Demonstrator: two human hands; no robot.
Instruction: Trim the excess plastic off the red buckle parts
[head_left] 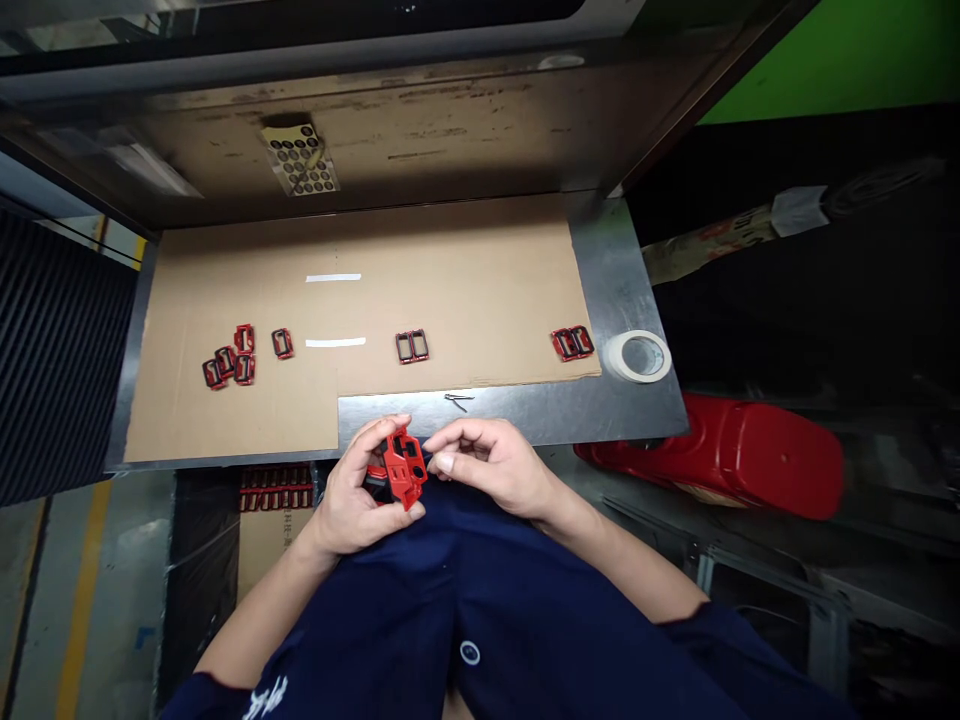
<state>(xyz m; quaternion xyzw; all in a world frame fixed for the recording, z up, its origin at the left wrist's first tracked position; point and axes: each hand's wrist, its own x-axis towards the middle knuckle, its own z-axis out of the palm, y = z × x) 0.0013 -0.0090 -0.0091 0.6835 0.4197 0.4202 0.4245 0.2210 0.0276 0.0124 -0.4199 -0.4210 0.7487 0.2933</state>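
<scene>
My left hand grips a red and black plastic housing by its edges, in front of my body at the table's near edge. One face of the housing, with several openings, is turned toward my right hand. The thumb and forefinger of that hand are pinched together just beside the housing. Whatever may be between those fingertips is too small to make out. Beyond the hands, some small black pieces lie on the bare metal strip of the table.
Cardboard covers much of the metal table. On it lie a pair of red-black frames, more frames at right, a single frame and a cluster at left. A tape roll sits at right; a red stool stands below.
</scene>
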